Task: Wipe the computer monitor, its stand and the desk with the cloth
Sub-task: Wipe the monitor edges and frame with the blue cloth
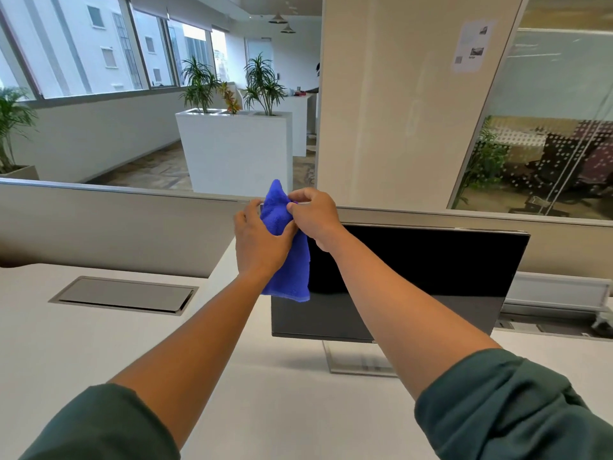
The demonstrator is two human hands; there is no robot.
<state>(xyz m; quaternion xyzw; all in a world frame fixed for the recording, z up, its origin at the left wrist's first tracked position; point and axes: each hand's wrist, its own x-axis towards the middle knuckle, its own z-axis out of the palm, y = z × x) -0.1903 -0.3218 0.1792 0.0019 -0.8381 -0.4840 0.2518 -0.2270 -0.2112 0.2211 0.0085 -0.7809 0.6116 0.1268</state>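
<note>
Step in hand, as I read it: prepping the cloth, not wiping yet. Both hands are working the blue microfibre cloth (287,257) up in the air, just off the top-left corner of the monitor (414,277). Looks like folding or bunching it into a pad, though I can't rule out a plain regrip.

Left hand (258,242): fingers and thumb are curling round the cloth's mid section, gripping it from the left. Right hand (313,215): fingertips are pinching the cloth's upper edge, near the peak that is sticking up. Neither hand is touching the screen as far as I can tell.

Cloth is hanging between the two hands; lower flap is dangling in front of the monitor's left edge. Contact w/ the bezel: can't tell.

Monitor is sitting right of centre on the white surface (99,353), screen dark and tilted back. Stand (358,361) is showing below it, base flat on the surface, partly behind the right forearm.

Next move prob. calls for: one hand taking the cloth as a flat pad and laying it on the screen from the top-left corner; light pressure, since the panel is tilting on a thin stand. Free hand may need to be steadying the frame.

Stand and surface: judging both not yet wiped.
</note>
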